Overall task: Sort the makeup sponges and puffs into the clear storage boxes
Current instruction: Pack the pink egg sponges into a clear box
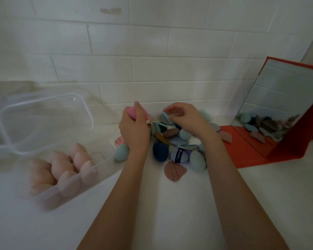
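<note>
Left hand [134,127], centre frame: fingers curled round a pink sponge [134,112], lifted clear of the pile. Right hand [184,118], just to the right: fingertips pinching the edge of a pale blue puff [165,117] at the top of the pile; grip partly blurred, but looks closed on it. Hands near each other, not touching.

Pile [175,139] directly under and in front of both hands: teal sponges, a navy sponge [160,152], flat puffs in blue, lilac, brown. One mauve puff [174,171] lying apart, toward the lower edge of the pile.

Box [83,179] at lower left of frame, lid [43,121] off and resting behind it. Holds pale pink sponges [65,168] packed in rows, tips pointing up and away. Long axis runs from lower left toward upper right.

Box lies left and lower in frame from the hands; left hand plainly the nearer. Likely next: pink sponge carried leftward to the box, probably into the empty right end.

Red-framed mirror [278,112] at right, reflecting the pile.
</note>
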`<move>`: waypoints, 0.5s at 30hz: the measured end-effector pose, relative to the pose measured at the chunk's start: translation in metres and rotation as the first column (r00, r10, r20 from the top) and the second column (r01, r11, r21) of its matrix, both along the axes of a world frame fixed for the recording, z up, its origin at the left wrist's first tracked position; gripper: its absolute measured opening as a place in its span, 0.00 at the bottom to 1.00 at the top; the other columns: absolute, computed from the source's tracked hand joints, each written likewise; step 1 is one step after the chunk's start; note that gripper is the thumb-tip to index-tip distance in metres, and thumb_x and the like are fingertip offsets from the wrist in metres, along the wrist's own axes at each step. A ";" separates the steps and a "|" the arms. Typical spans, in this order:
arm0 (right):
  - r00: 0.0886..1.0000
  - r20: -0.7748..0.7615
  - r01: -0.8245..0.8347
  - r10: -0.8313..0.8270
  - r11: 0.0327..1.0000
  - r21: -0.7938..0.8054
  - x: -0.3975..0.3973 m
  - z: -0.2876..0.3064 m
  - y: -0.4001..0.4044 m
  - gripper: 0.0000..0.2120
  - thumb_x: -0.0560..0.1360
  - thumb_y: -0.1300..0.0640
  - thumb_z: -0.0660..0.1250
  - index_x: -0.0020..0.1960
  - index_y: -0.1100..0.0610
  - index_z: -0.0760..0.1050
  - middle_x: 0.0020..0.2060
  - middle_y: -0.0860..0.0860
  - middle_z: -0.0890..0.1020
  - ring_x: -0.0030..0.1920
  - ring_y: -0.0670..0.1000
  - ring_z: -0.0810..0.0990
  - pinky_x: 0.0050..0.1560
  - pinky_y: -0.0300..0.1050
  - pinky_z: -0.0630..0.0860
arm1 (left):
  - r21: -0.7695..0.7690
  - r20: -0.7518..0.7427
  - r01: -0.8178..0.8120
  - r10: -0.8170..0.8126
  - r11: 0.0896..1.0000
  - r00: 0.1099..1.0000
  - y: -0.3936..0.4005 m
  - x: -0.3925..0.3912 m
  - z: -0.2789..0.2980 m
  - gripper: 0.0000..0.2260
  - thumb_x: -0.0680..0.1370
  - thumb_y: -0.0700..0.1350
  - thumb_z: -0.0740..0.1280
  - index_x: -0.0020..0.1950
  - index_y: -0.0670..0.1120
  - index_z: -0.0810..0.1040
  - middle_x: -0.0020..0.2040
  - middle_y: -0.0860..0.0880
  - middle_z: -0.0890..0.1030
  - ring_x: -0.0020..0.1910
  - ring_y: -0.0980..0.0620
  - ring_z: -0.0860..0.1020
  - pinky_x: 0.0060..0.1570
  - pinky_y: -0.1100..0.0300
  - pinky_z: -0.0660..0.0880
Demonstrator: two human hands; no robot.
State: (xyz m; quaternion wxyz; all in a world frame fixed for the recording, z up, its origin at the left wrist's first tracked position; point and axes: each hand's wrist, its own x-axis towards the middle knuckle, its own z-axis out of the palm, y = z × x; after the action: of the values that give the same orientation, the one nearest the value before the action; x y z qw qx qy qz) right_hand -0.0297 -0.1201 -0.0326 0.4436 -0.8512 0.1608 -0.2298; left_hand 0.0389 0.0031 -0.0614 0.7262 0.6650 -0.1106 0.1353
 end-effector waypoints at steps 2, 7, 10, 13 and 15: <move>0.989 -0.053 -0.141 0.138 0.988 -0.064 0.008 -0.001 0.020 0.15 0.76 0.64 0.65 0.61 0.54 0.75 0.57 0.47 0.78 0.56 0.44 0.75 0.58 0.37 0.72 | 0.105 0.093 -0.017 0.008 0.994 0.996 0.007 -0.007 0.001 0.15 0.79 0.53 0.62 0.36 0.46 0.69 0.30 0.54 0.71 0.29 0.64 0.70 0.31 0.73 0.65; 0.889 -0.388 -0.324 0.242 0.932 -0.162 0.015 -0.020 0.033 0.12 0.77 0.55 0.65 0.60 0.48 0.74 0.51 0.46 0.80 0.53 0.48 0.77 0.58 0.45 0.74 | 0.071 0.023 0.110 -0.112 0.991 0.993 0.020 -0.023 0.003 0.11 0.78 0.52 0.64 0.47 0.44 0.70 0.35 0.56 0.74 0.31 0.66 0.74 0.29 0.75 0.68; 0.943 -0.268 -0.257 0.195 0.942 -0.217 0.011 -0.016 0.023 0.11 0.77 0.65 0.61 0.46 0.51 0.77 0.42 0.49 0.79 0.45 0.50 0.77 0.46 0.41 0.72 | -0.241 -0.263 0.407 -0.463 0.881 0.846 0.024 -0.021 0.003 0.22 0.80 0.58 0.56 0.51 0.38 0.74 0.34 0.47 0.78 0.26 0.55 0.74 0.22 0.63 0.72; 0.968 -0.239 -0.134 0.077 0.962 -0.236 0.006 -0.016 0.006 0.16 0.77 0.68 0.57 0.54 0.54 0.80 0.52 0.50 0.79 0.52 0.49 0.75 0.49 0.36 0.70 | -0.493 -0.362 0.559 -0.742 0.666 0.565 0.032 -0.013 0.005 0.31 0.79 0.64 0.49 0.46 0.38 0.77 0.30 0.46 0.78 0.26 0.53 0.74 0.21 0.65 0.69; 0.970 -0.237 -0.092 0.047 0.979 -0.180 0.004 -0.019 -0.004 0.17 0.78 0.68 0.57 0.53 0.51 0.79 0.56 0.52 0.79 0.55 0.51 0.76 0.54 0.42 0.74 | -0.528 -0.360 0.587 -0.788 0.613 0.499 0.035 -0.008 0.005 0.30 0.78 0.65 0.50 0.51 0.39 0.76 0.34 0.46 0.78 0.29 0.53 0.75 0.22 0.64 0.70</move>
State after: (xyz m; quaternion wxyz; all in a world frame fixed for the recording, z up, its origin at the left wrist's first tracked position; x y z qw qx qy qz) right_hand -0.0254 -0.1245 -0.0519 0.3463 -0.9158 0.1587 -0.1276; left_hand 0.0307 0.0383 -0.0565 0.8173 0.4350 -0.1269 -0.3558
